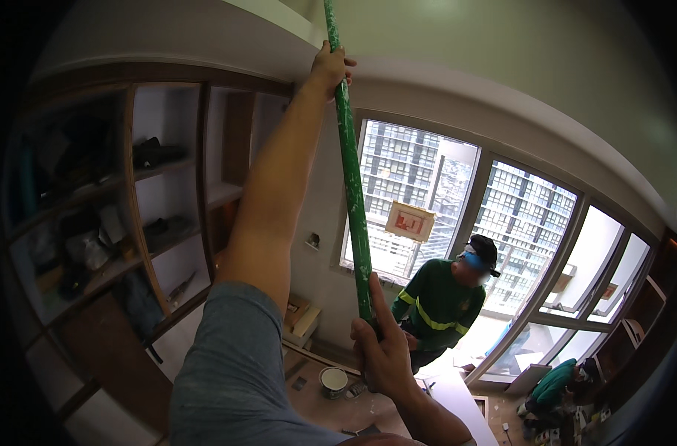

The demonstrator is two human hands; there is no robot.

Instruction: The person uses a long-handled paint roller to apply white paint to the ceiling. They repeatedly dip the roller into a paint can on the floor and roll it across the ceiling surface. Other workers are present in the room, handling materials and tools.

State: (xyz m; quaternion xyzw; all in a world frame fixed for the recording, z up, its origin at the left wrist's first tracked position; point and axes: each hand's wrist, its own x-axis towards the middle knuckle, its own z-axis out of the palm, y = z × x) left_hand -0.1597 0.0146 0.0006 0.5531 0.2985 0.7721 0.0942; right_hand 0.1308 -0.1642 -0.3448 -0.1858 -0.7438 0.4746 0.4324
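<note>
Clearly grasping a green pole (353,186) with 2 hands, set well apart along it. Closed around its upper stretch with the left hand (330,70), with the arm raised high; curled about its lower stretch with the right hand (383,349), with 1 finger pointing up alongside the shaft. Leaning slightly, running from 1 grip to the other and on past the left hand, out over the top edge of view. Hidden at its lower end by the right hand, so cannot tell where it stops. Flecked with white along its length. Past the right hand, near the window (420,160), can see 1 co-worker (436,306) standing in green with yellow bands. Farther off at lower right, can see a 2nd person (552,386) bent low. Left of the right hand, on the floor, can make out a bucket (333,379); along the left side, shelves (203,149).
</note>
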